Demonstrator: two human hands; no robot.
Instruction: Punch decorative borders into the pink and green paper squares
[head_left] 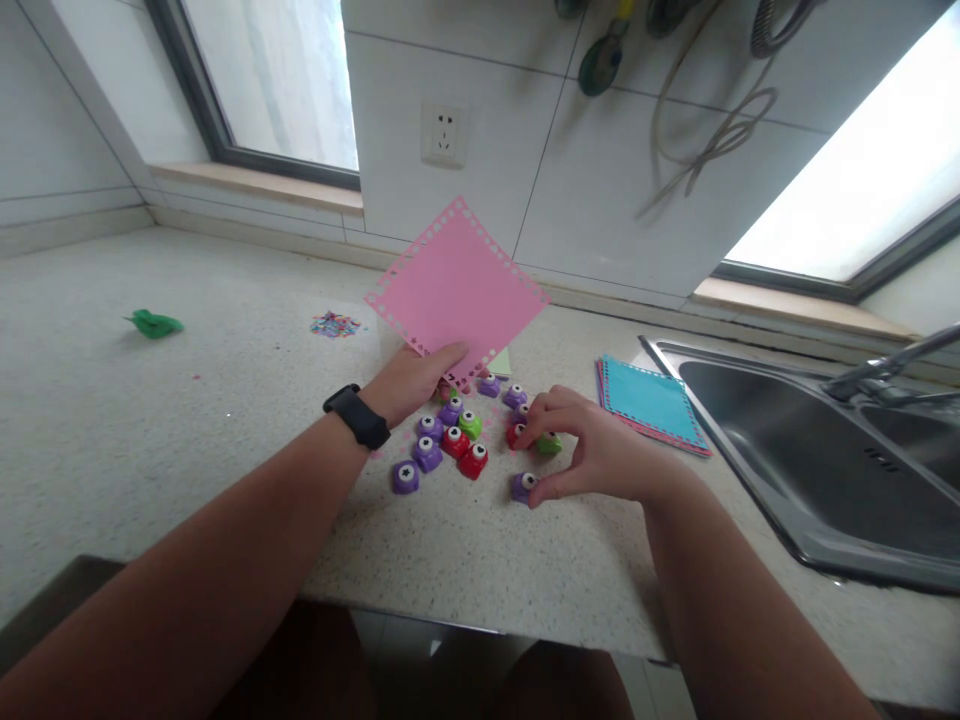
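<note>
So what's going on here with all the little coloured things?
A person at a kitchen counter holds up a pink paper square with punched edges in the left hand. The right hand rests among small purple, red and green paper punches, fingers touching a purple one. Blue and pink sheets lie stacked by the sink.

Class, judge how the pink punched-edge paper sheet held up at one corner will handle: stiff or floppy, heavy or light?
The pink paper sheet probably is fairly stiff card: it stands flat though the left hand pinches only its lower corner. It seems light, since a fingertip grip holds it. Its perforated border may tear easily.
</note>
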